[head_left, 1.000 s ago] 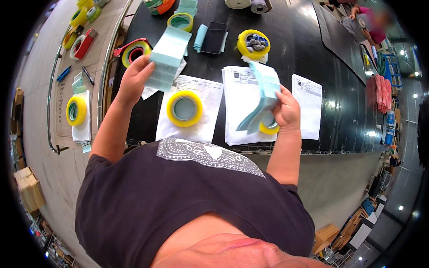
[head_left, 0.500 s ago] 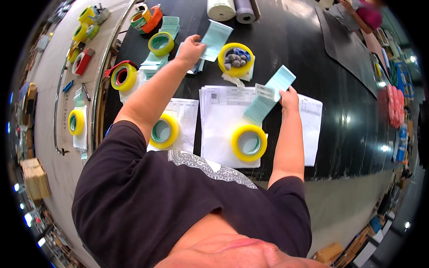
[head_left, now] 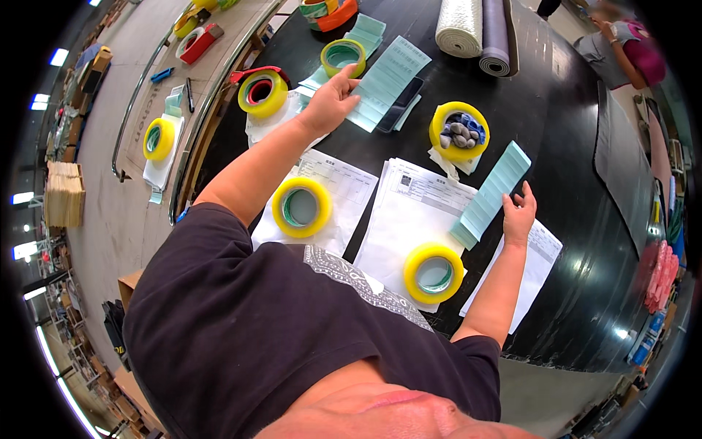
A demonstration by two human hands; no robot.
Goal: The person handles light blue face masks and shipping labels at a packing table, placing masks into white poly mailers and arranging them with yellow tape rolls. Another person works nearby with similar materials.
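Note:
My left hand reaches to the back of the black table, its fingers pinched at the left edge of a pale green strip of labels. That strip partly covers a dark phone, which rests on more green paper. On the right, my right hand has its fingers apart and holds nothing. Its thumb is beside the edge of another folded green strip, which lies across a stack of printed white sheets. A yellow tape roll sits on the stack's near edge.
Another tape roll rests on papers to the left. Grey-and-blue gloves fill a roll behind the stack. A red tape dispenser and rolled mats are farther back. At the far right stands another person.
The view has shifted, moving the table scene rightward. My right hand has let go of its strip and spread its fingers; the small white label seen on that strip no longer shows.

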